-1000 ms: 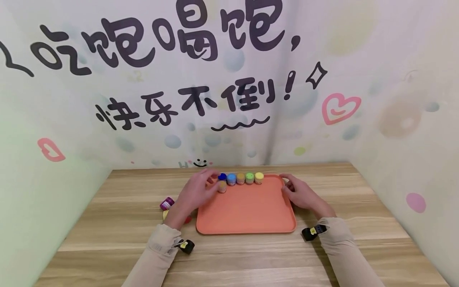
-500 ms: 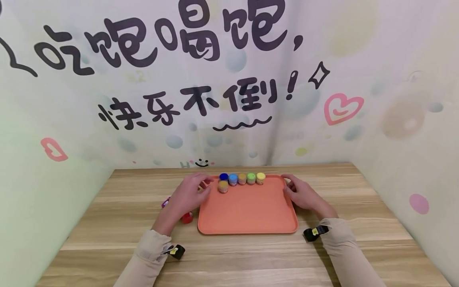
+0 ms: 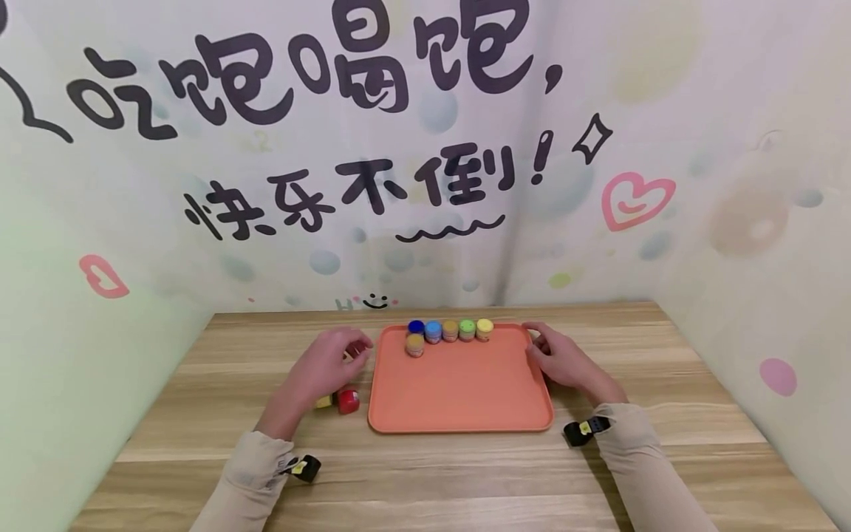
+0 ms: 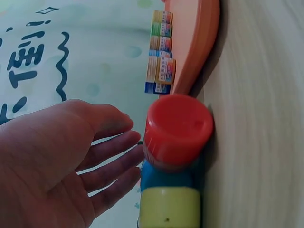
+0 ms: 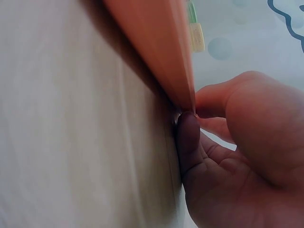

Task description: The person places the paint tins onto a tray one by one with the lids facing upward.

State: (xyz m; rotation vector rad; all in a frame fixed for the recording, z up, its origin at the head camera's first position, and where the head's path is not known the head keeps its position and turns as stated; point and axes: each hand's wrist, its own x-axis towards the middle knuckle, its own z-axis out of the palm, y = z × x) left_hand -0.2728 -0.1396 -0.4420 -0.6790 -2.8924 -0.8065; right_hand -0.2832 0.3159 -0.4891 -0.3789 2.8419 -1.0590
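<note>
My left hand (image 3: pixel 326 362) hovers left of the orange tray (image 3: pixel 459 391), fingers loosely curved around nothing. Just below it on the table lies a red-lidded paint pot (image 3: pixel 349 401); the left wrist view shows blue (image 4: pixel 166 178) and yellow (image 4: pixel 170 209) pots beside the red one (image 4: pixel 178 126). My right hand (image 3: pixel 558 360) pinches the tray's right rim, thumb (image 5: pixel 189 135) on one side and fingers on the other. Along the tray's back edge stand several small paint pots in a row, from dark blue (image 3: pixel 416 327) to yellow (image 3: pixel 484 329). A tan pot (image 3: pixel 415 345) stands in front of the dark blue one.
The wooden table (image 3: pixel 465 480) extends around the tray. Behind it hangs a white printed backdrop (image 3: pixel 439 273) with black lettering, and light walls close in the sides. Black straps with small cameras (image 3: pixel 307 468) sit at both wrists.
My left hand has let go of the tan pot and drawn back left and toward me, off the tray. The red pot has come into view. My right hand stays at the tray's rim.
</note>
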